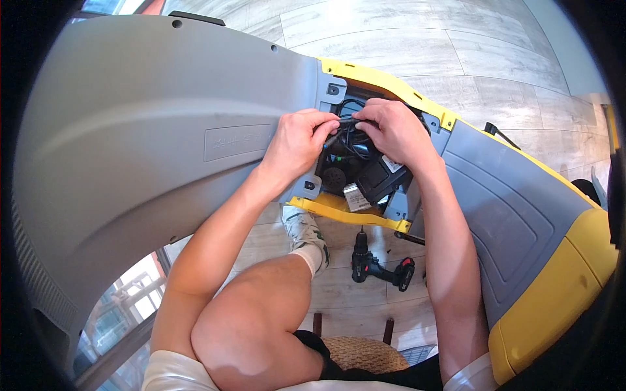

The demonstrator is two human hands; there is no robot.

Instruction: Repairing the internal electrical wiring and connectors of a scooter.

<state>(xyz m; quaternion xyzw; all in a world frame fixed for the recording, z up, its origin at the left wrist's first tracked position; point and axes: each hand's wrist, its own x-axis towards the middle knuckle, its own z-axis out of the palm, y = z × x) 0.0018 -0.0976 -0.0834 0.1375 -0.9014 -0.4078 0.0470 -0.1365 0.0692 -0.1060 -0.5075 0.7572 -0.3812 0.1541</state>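
- The left hand [301, 140] is pinched narrow, thumb and fingertips closed on a bundle of black cables [349, 130] at the upper edge of an open compartment [355, 169].
- The right hand [393, 133] comes in from the other side, its fingers curled over the same cables, just beside the left hand's fingertips (the two nearly touch above the bundle).
- The compartment is a dark recess in a large grey machine housing [143, 130], framed by a yellow trim [345, 210] below and along its top right edge.
- Inside the recess, below the hands, sit a black round part [335, 177], a black box-shaped part [378, 179] and a small white label [357, 197]; the right hand's palm covers the recess's right portion, so what lies under it cannot be told.
- To the right the housing continues as a ribbed grey panel [508, 208] ending in a yellow corner [554, 293].
- On the pale wooden floor [404, 45] under the housing lies a black cordless drill [375, 264], well apart from both hands, beside the person's foot in a patterned sock [306, 238].
- The person's bare knee [254, 313] rises between the forearms, and a woven stool seat [365, 355] shows at the lower edge.
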